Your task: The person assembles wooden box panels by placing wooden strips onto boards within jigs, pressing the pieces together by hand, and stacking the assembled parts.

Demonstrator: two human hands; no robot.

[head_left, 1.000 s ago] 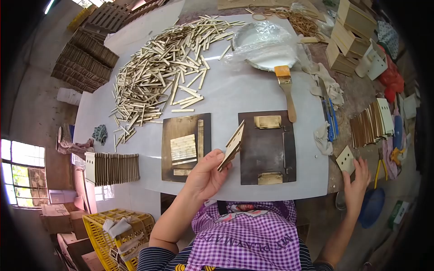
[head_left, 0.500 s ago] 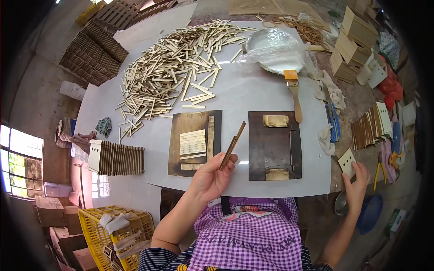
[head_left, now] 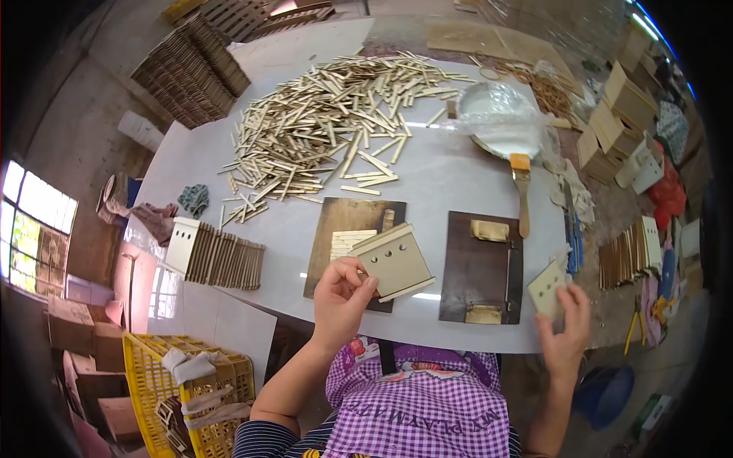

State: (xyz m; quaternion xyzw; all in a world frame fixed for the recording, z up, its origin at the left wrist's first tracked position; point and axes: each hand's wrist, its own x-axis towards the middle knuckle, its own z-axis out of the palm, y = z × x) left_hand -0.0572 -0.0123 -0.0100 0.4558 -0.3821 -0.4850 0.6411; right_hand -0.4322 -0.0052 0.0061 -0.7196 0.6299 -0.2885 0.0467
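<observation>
The panel in the left hand is cream with dark round holes, as is the second panel at the right hand. Pale straw-coloured strips edged in brown cover the light grey table toward its far edge. The right board is dark brown with yellowish-tan blocks; the left board is blotched brown and tan. The brush pairs orange with tan. The apron is purple-and-white check; the dark sleeve carries pale stripes.

Heaped with sticks toward the back of the table. Laid near the front edge with two boards. Set with a bowl and brush at right, a rag and panels at left.
</observation>
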